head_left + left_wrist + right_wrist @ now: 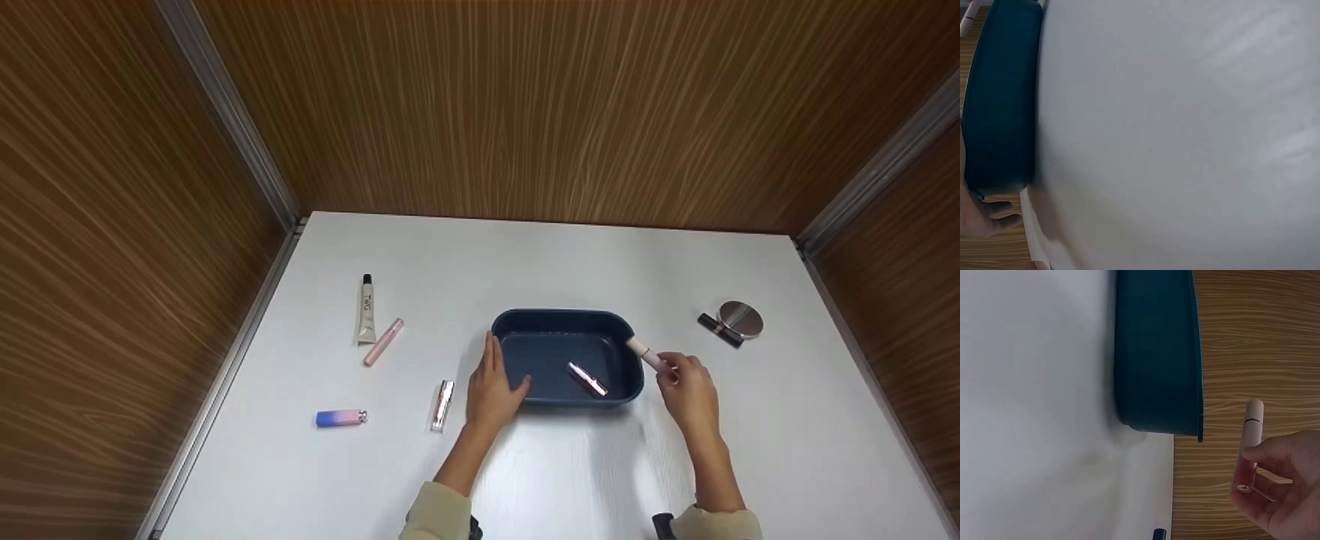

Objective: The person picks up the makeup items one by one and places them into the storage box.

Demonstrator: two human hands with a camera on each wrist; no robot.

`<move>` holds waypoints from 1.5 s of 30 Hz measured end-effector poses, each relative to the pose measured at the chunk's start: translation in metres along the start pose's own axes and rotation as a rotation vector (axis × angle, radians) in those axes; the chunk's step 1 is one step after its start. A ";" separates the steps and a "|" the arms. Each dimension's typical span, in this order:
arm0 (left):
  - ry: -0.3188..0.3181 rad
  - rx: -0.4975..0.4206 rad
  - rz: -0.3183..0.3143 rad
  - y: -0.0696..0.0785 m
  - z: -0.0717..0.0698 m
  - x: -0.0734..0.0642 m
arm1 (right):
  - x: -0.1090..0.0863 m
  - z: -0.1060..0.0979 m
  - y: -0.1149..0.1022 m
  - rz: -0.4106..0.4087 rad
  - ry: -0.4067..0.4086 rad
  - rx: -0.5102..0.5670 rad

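A dark blue rectangular basin (562, 330) stands on the white table, with a shiny pink lipstick tube (588, 379) lying inside. My left hand (491, 394) rests on its near left corner, fingers straight along the left side and thumb reaching over the rim. In the left wrist view, the fingers (1002, 215) extend past the basin's end. My right hand (688, 390) pinches a lip gloss tube (646, 352) between thumb and fingers. Its pale cap points toward the basin's right rim; in the right wrist view, the gloss's (1251, 444) reddish body shows below.
Left of the basin lie a cream squeeze tube (366, 311), a pink tube (383, 343), a blue-pink lipstick (341, 418) and a clear, silvery tube (442, 406). To the right, a round compact (741, 319) touches or overlaps a black tube (720, 330). Wood-grain panels (487, 112) enclose the table.
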State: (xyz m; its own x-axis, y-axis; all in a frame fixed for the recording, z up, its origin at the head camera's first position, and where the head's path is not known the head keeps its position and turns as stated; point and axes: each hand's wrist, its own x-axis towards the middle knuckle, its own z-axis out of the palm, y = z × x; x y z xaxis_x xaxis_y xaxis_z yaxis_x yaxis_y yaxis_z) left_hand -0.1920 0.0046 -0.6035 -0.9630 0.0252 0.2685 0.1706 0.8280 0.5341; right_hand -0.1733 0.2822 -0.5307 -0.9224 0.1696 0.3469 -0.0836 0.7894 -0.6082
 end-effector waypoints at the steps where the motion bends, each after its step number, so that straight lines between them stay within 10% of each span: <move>1: 0.001 -0.002 0.001 0.000 0.000 0.000 | 0.000 0.000 -0.001 -0.003 0.000 0.000; 45: -0.025 0.001 -0.016 0.001 -0.002 0.000 | -0.003 0.016 -0.026 -0.048 -0.086 0.035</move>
State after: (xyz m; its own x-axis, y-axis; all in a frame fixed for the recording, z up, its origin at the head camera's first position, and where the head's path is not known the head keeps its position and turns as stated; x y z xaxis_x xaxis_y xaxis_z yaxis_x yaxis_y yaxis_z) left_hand -0.1917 0.0039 -0.6010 -0.9706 0.0259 0.2394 0.1546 0.8293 0.5371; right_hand -0.1740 0.2512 -0.5274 -0.9459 0.0794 0.3146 -0.1405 0.7738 -0.6177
